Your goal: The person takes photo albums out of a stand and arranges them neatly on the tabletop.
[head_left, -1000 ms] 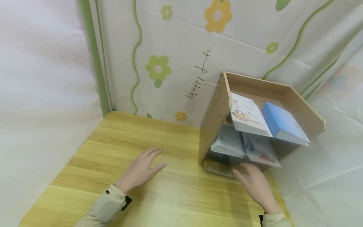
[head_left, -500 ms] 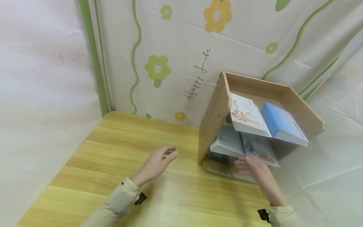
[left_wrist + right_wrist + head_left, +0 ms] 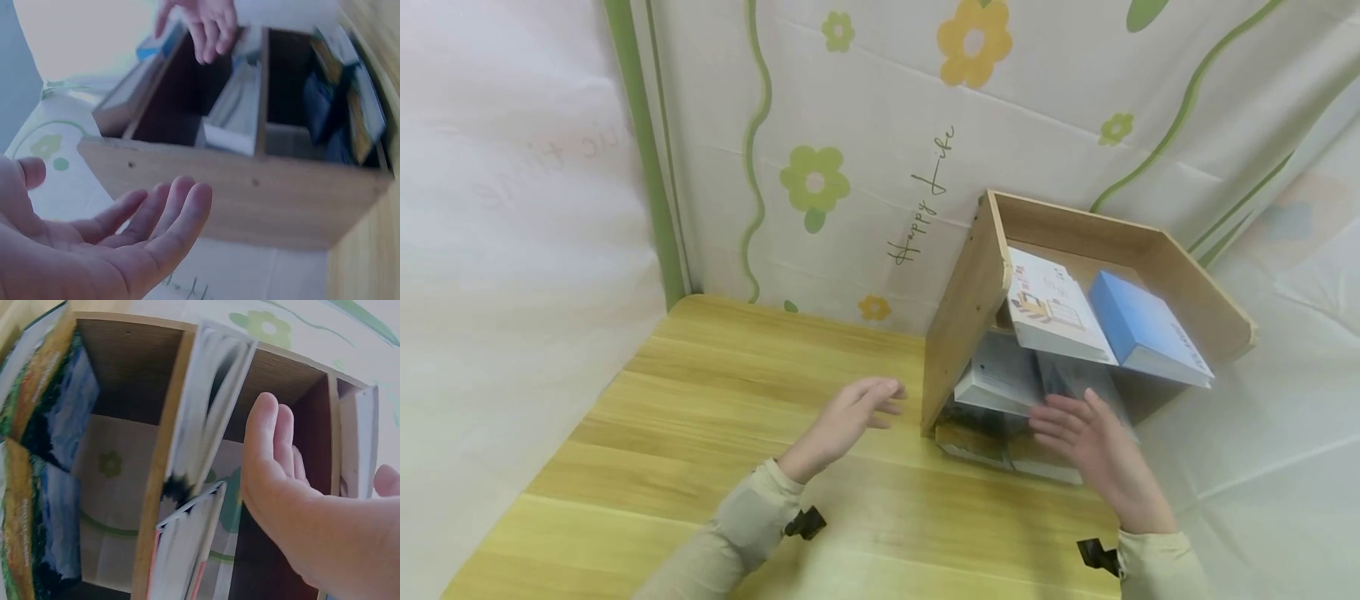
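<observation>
A small wooden bookshelf stands on the table with books on its levels. On top lie a white illustrated book and a thick blue book, side by side. The middle level holds a white book and a second book, partly covered by my right hand in the head view. Books with landscape covers lie at the bottom. My left hand, fingers relaxed and holding nothing, is left of the shelf's side panel. My right hand hovers before the middle level, fingers extended, holding nothing.
The yellow wood-grain table stretches left and forward of the shelf. A white curtain with printed flowers hangs behind, and pale sheeting hangs at the right. Black wrist mounts sit at both sleeves.
My left hand has moved right and slightly up, towards the shelf's side. My right hand has risen from the bottom level to before the middle one. The books look unmoved.
</observation>
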A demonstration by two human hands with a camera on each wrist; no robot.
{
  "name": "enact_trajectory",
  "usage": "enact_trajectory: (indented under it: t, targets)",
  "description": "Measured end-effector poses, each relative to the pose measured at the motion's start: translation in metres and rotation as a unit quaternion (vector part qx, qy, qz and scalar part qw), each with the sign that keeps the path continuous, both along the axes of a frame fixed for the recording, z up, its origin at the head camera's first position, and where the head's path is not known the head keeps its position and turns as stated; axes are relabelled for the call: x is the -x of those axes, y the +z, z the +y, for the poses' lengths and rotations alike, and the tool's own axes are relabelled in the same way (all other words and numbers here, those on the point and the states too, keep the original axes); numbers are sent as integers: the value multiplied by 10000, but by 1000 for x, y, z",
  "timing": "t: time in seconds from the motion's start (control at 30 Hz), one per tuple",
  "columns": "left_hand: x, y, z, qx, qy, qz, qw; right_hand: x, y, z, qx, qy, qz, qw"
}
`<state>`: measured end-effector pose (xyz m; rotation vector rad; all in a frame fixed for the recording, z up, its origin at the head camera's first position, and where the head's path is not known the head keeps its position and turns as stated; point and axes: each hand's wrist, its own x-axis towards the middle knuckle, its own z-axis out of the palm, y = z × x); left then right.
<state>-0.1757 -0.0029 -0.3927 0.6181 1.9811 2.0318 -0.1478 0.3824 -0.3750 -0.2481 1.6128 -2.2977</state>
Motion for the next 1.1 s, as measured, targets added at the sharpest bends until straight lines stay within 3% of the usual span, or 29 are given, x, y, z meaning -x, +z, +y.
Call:
enact_trajectory:
  t: [0.2, 0.43, 0.8, 1.1]
  targets:
    - [1, 13, 14, -727, -223, -480, 9959, 0, 12, 3, 921, 4, -471, 9946]
    - [0, 24, 31, -745, -274, -492, 9956, -4, 24, 5, 1837, 181, -1039, 9773]
    - [5, 43, 56, -1140, -677, -924, 9869, 5, 36, 4, 1918, -75, -1379, 9717]
    - [11, 54, 73, -1446, -800, -1338, 9771, 8, 40, 9, 2306, -284, -1608, 9592]
